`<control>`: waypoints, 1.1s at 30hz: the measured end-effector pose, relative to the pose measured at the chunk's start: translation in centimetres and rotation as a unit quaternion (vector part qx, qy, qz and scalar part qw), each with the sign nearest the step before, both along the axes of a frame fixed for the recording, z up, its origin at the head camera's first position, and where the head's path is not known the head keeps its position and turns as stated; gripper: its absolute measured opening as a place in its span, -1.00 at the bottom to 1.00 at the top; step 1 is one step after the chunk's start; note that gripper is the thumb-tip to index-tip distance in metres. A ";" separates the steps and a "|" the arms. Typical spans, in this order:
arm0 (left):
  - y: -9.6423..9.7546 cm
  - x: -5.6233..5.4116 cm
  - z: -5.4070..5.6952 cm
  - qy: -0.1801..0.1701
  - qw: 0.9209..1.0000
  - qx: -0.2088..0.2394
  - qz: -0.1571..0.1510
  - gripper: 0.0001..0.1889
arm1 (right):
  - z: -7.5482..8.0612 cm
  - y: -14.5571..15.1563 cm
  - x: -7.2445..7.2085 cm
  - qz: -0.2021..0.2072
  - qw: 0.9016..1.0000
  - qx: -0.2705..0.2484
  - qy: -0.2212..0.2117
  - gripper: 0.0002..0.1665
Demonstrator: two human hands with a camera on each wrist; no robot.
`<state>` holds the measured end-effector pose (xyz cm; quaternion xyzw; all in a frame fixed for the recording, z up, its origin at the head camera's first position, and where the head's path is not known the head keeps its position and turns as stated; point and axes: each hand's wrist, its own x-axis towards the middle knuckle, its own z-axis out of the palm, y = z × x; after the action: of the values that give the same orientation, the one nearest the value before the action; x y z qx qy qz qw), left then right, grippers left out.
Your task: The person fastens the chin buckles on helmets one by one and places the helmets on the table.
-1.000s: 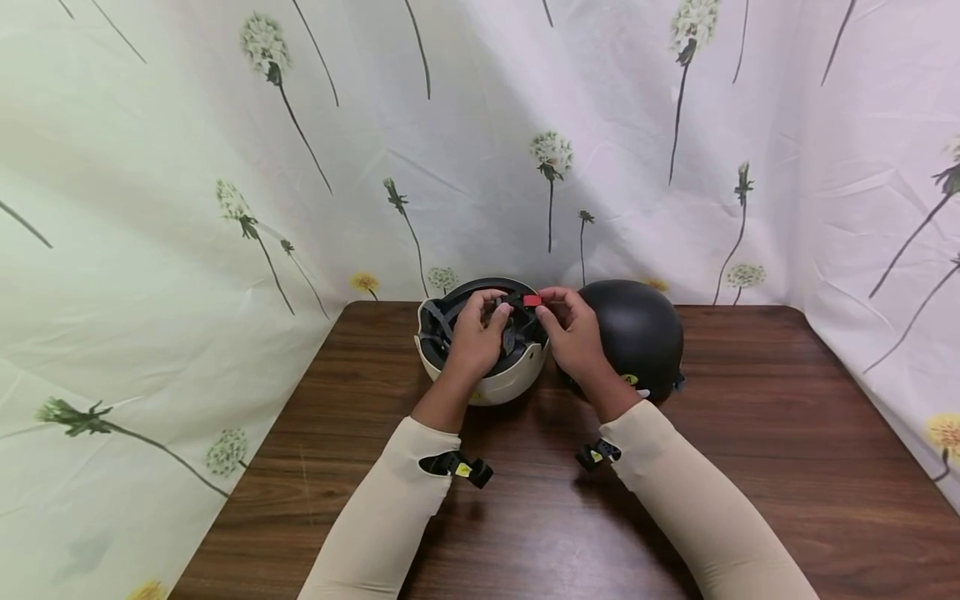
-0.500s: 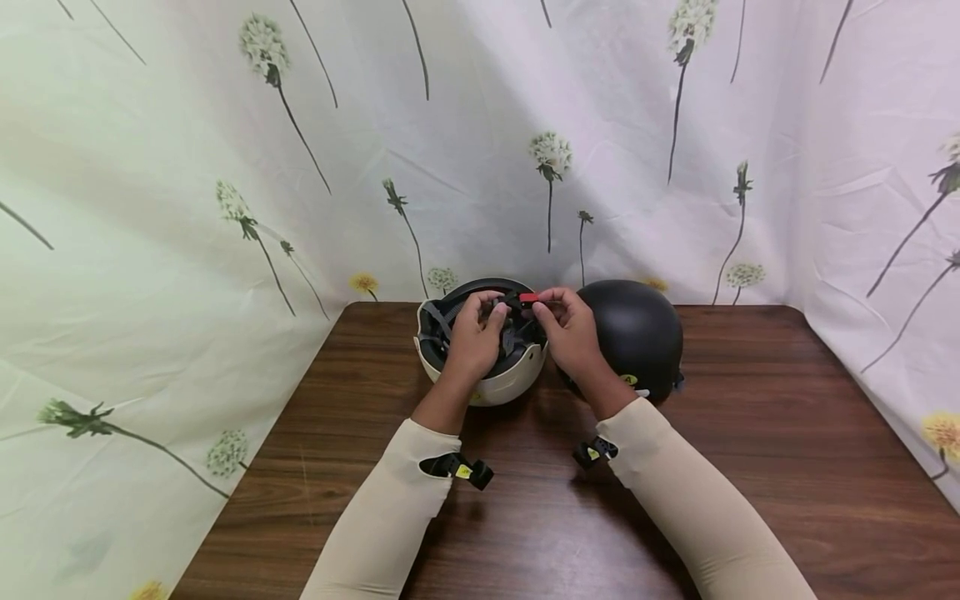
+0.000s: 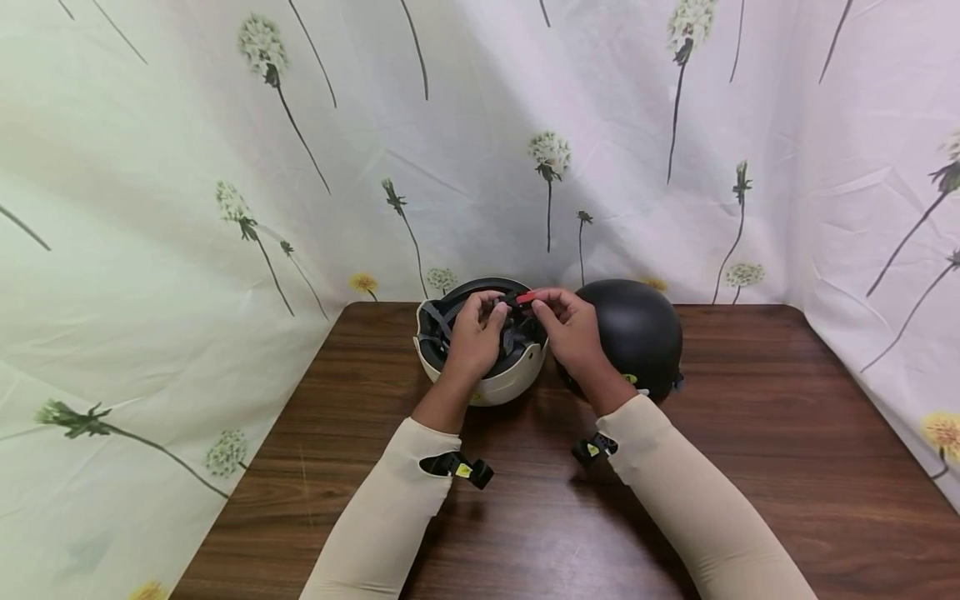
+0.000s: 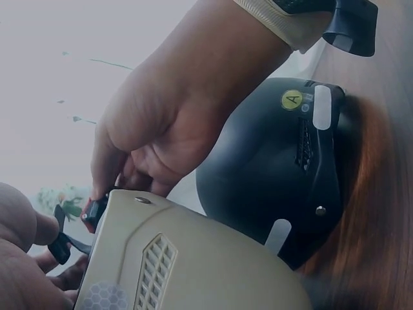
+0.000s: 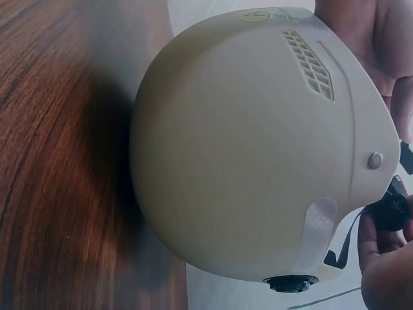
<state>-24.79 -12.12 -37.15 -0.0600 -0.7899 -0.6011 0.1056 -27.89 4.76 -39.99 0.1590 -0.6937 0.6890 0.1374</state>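
A cream helmet point(image 3: 506, 389) lies upside down at the far side of the table, its dark lining and straps facing up. Over its opening, my left hand point(image 3: 477, 337) pinches a black strap end point(image 4: 60, 248), which shows in the left wrist view. The red-and-black buckle point(image 3: 527, 297) sits between the thumb and fingers of my right hand point(image 3: 573, 333), over the helmet's right rim. In the left wrist view a small gap separates the strap end from the buckle point(image 4: 94, 213). My fingers hide part of both pieces.
Just right of the cream helmet, a black helmet point(image 3: 633, 333) stands dome up, partly behind my right hand. Both are on a brown wooden table point(image 3: 517, 533). A white curtain point(image 3: 480, 167) with dandelion prints hangs along the table's far edge and sides.
The red buckle has turned from its flat face to a slanted, thinner view and shifted slightly left, with the right hand following. My left hand and both helmets stay put.
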 end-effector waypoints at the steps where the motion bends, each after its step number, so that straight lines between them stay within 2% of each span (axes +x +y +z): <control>1: 0.0 -0.1 0.0 -0.001 1.000 0.000 0.000 -0.68 | 0.0 0.0 0.0 0.003 1.000 -0.012 -0.002 -0.78; 5: 0.1 -0.2 -0.1 -0.007 1.000 0.002 -0.002 -0.68 | 0.2 0.0 -0.1 0.016 0.998 -0.054 -0.006 -0.77; 8: 0.1 -0.1 0.0 -0.017 1.000 0.005 -0.001 -0.68 | 0.2 0.0 -0.1 0.013 0.998 -0.060 -0.005 -0.78; 12: 0.0 -0.1 0.0 -0.023 1.000 0.006 0.001 -0.68 | 0.1 0.1 -0.3 0.002 0.999 -0.037 -0.008 -0.81; 19: 0.0 0.0 -0.2 -0.014 1.000 0.011 0.001 -0.68 | 0.0 0.2 -0.3 -0.008 0.998 0.047 -0.029 -0.84; 23: 0.0 0.1 -0.2 -0.014 1.000 0.014 -0.001 -0.69 | 0.1 0.2 -0.3 -0.010 0.997 0.069 -0.033 -0.84; 29: -0.1 0.2 -0.3 -0.020 1.000 0.013 0.002 -0.69 | 0.1 0.1 -0.1 -0.005 0.997 0.076 -0.028 -0.81; 33: -0.1 0.3 -0.3 -0.020 1.000 0.010 0.009 -0.69 | 0.1 0.1 0.0 0.003 0.998 0.064 -0.018 -0.80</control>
<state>-24.50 -12.20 -37.42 -0.0393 -0.7864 -0.6090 0.0957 -27.89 4.88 -39.85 0.1568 -0.7380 0.6467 0.1120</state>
